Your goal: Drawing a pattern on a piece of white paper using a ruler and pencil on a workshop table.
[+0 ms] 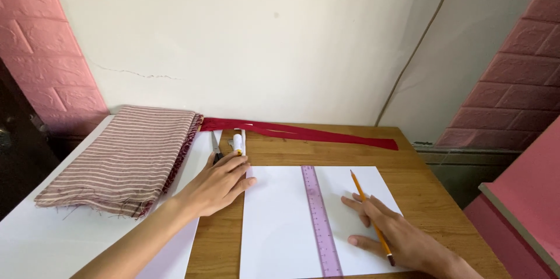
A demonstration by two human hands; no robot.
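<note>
While the person is leaning over the wooden desk (443, 197), the right hand (402, 235) is lying on the right half of the white sheet of paper (280, 220), its fingers closed loosely around a yellow pencil (370, 216); the pencil's long axis is running from the desk's near right towards the far left, its far end pointing up the sheet and its dark end sticking out near the wrist; just to the left of that hand, apart from it by a narrow strip of bare paper, a translucent purple ruler (319, 220) is lying on the sheet with its long axis running from the desk's far edge to its near edge, so the ruler is sitting between the two hands and nearer the right one; the left hand (219, 186) is resting open and flat, palm down, at the sheet's far left corner, gripping nothing, its fingertips reaching the paper's edge; just beyond its fingers a pair of scissors (216, 145) and a white glue stick (238, 141) are lying side by side; a folded striped cloth (128, 156) is sitting on a white board (46, 244) at the desk's left side; a dark red ribbon (309, 133) is stretching along the desk's far edge.
</note>
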